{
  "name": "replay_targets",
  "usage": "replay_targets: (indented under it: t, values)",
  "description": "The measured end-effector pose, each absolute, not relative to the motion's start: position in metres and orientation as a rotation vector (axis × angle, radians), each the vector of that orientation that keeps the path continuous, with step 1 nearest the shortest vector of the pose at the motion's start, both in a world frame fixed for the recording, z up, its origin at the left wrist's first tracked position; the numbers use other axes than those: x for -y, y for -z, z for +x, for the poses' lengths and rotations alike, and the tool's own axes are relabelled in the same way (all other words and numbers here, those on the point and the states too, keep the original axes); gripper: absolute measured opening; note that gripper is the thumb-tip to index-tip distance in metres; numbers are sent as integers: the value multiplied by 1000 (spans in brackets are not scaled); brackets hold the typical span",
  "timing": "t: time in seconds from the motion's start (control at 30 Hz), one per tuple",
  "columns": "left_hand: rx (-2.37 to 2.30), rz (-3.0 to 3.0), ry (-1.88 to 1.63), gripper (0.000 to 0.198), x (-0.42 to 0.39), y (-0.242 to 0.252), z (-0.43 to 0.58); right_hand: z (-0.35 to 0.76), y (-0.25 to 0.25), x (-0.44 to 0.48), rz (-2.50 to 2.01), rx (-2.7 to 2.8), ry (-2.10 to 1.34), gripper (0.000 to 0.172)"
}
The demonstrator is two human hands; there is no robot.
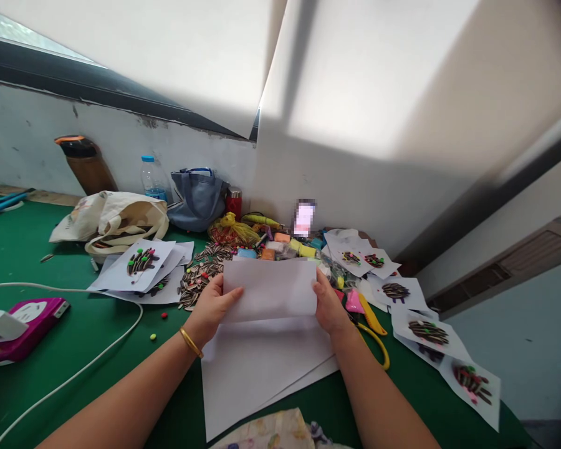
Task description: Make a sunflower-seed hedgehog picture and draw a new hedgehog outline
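Note:
Between my two hands a blank white sheet of paper (270, 290) is held up by its side edges. My left hand (214, 305) grips its left edge, thumb lying on the face and a gold bangle on the wrist. On the opposite edge my right hand (327, 302) pinches the sheet, its fingers partly hidden behind. Below it, more white sheets (262, 368) lie overlapping on the green table (121, 355). A heap of sunflower seeds (196, 284) is just beyond my left hand. Yellow-handled scissors (378, 346) rest to the right of my right hand.
Seed-decorated paper cards lie at left (143, 265) and along the right (427, 330). Behind are coloured clay blocks (303, 248), a lit phone (303, 218), a blue bag (196, 199), a water bottle (153, 178) and a canvas bag (121, 215). A white cable (98, 355) crosses near a purple box (37, 324).

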State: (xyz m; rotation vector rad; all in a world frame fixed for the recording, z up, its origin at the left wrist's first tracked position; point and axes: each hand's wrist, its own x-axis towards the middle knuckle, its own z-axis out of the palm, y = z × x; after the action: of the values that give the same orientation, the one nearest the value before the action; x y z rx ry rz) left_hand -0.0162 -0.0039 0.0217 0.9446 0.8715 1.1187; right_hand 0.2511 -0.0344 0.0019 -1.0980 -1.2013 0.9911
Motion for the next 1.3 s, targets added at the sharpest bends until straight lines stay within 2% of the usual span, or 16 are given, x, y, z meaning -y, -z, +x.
replay_targets:
  t: [0.13,0.3,0.4,0.57,0.77,1.3]
  values:
    - [-885,1024,-1117,56,3,-14,-15,253,-2,34,-1050,1110,-1107,74]
    - [-908,1035,-1166,59,4,-12,-15,253,5,32,-1180,1072,-1097,51]
    - [-877,1007,-1133,52,6,-16,-15,253,9,31,-1182,1051,-1067,46]
    - [-961,992,-1057,40,6,-19,-16,253,11,31,-1192,1043,-1040,44]
    - [-994,1037,-1035,36,5,-16,-17,253,12,31,-1202,1053,-1021,45]
    - [-1025,1082,-1033,40,2,-11,-18,251,9,32,-1160,988,-1089,47]
